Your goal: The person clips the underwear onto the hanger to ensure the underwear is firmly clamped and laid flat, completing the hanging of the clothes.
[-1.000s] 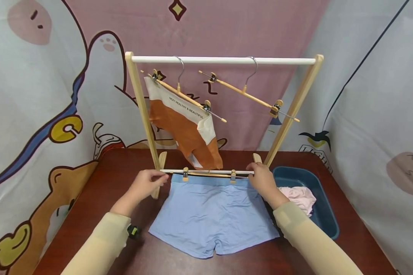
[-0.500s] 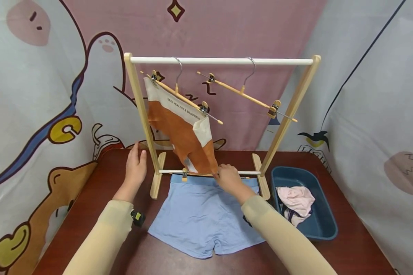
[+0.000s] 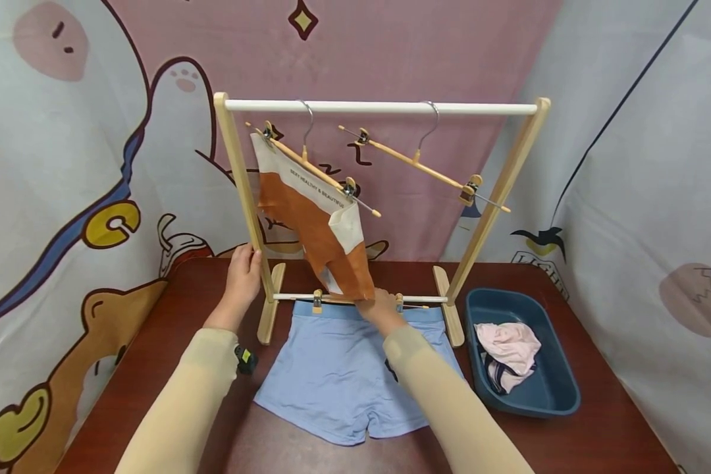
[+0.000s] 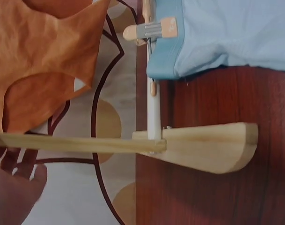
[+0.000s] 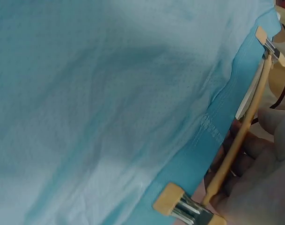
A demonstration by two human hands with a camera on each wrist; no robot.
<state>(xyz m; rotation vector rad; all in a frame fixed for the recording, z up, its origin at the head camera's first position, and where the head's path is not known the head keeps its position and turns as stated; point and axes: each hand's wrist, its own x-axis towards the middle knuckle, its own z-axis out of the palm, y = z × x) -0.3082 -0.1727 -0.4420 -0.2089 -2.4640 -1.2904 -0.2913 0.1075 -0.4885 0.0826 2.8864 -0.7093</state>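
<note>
Blue boxer shorts (image 3: 343, 368) lie flat on the table, waistband toward the rack. Two clips of a wooden clip hanger (image 5: 236, 146) grip that waistband. My right hand (image 3: 380, 311) holds this hanger near its middle, fingers behind the bar in the right wrist view; orange underwear partly covers the hand in the head view. My left hand (image 3: 243, 280) touches the left post (image 4: 76, 143) of the drying rack, its fingers reaching the post from the outer side. Orange-and-white underwear (image 3: 314, 217) hangs from another clip hanger (image 3: 322, 176) on the rack's white rail.
A bare clip hanger (image 3: 417, 163) hangs on the right half of the top rail (image 3: 367, 107). Beside the rack's right foot (image 3: 448, 309) stands a dark blue basin (image 3: 553, 395) with pink cloth (image 3: 509, 349) in it. A printed curtain (image 3: 421, 39) surrounds the table (image 3: 616, 421).
My right hand has moved left from the waistband's right end to the hanger's middle. My left hand has left the waistband's left end and come up against the rack's left post.
</note>
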